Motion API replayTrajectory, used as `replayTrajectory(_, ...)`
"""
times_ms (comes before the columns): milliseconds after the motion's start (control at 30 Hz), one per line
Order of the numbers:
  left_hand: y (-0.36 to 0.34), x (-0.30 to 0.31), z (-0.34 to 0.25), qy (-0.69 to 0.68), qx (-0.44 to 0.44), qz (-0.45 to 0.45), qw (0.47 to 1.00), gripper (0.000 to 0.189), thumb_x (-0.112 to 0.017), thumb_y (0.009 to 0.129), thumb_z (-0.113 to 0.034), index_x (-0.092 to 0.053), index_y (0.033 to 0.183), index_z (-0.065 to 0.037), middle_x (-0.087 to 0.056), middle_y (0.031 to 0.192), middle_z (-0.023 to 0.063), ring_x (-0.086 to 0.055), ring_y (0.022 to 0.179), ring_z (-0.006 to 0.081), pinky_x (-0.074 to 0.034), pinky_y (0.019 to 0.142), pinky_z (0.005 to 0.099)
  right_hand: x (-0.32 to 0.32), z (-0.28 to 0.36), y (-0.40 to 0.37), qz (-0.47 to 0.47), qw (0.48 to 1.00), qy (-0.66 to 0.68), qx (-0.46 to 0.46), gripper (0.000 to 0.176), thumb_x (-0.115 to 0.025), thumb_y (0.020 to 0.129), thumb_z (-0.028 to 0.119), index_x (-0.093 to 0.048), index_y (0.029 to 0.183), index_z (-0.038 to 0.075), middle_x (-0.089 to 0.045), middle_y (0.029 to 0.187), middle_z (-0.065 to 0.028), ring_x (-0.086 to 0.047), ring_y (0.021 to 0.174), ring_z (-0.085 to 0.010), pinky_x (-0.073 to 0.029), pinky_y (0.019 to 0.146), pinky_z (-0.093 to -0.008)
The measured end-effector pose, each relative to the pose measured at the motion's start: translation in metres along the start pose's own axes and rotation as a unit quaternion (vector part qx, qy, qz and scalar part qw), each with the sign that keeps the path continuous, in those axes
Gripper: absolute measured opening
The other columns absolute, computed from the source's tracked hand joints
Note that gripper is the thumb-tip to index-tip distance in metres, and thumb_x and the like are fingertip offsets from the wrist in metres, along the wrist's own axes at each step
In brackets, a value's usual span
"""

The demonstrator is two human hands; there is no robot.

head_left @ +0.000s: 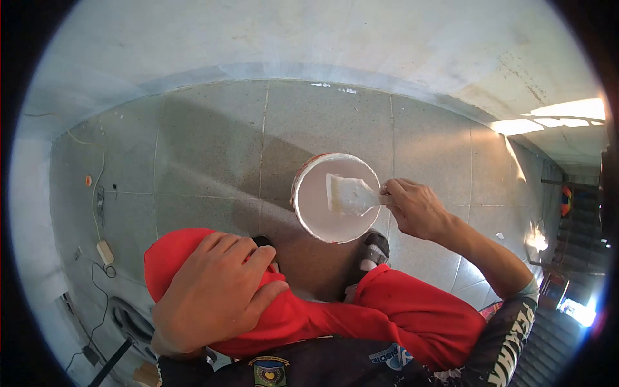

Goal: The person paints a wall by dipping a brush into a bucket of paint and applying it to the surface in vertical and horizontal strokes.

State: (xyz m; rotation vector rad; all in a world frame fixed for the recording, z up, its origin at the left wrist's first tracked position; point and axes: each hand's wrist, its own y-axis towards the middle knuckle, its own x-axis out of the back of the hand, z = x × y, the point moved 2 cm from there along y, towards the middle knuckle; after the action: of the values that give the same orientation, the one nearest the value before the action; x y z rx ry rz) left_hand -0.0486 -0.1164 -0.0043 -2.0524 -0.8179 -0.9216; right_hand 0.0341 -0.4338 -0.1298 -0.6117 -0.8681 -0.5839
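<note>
My right hand (416, 208) grips a paintbrush (353, 196) by its handle, fingers wrapped round it. The wide brush head, coated in white, is over the paint bucket (298, 209), inside its rim in this view. Pale, milky paint (314, 193) fills much of the bucket, and its rim is smeared with white and reddish marks. Resting on my bent left knee in red trousers (177, 255) is my left hand (219, 293), palm down, with its fingers lying over the cloth and the thumb apart.
Grey floor tiles (213, 142) run up to a pale wall (309, 39). At the left lie a white power strip (105, 252) with its cable and a dark round object (129, 322). My shoe (374, 246) is close beside the bucket. White paint spots (348, 90) mark the floor near the wall.
</note>
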Motion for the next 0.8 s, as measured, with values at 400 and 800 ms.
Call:
replayTrajectory(400, 0.004, -0.001, -0.006, 0.003, -0.001, -0.001, 1.0, 0.04, -0.06, 0.093, -0.037, -0.06, 0.107, 0.001, -0.063, 0.098, 0.0174, -0.061, 0.098, 0.0334, -0.044, 0.095, 0.0427, -0.005, -0.02, -0.017, 0.026, 0.993, 0.051, -0.105, 0.027, -0.064, 0.089, 0.015, -0.044, 0.103, 0.002, -0.065, 0.08, -0.0214, -0.066, 0.077, -0.0408, -0.05, 0.069, -0.0493)
replayTrajectory(800, 0.003, -0.003, -0.005, -0.014, 0.005, -0.012, 1.0, 0.042, -0.066, 0.088, -0.031, -0.061, 0.114, 0.001, -0.064, 0.105, 0.0186, -0.06, 0.103, 0.0361, -0.045, 0.096, 0.0448, -0.024, -0.037, -0.025, -0.006, 0.999, 0.031, -0.041, 0.038, -0.07, 0.09, 0.025, -0.045, 0.1, -0.001, -0.064, 0.07, -0.018, -0.065, 0.059, -0.0372, -0.052, 0.056, -0.0435)
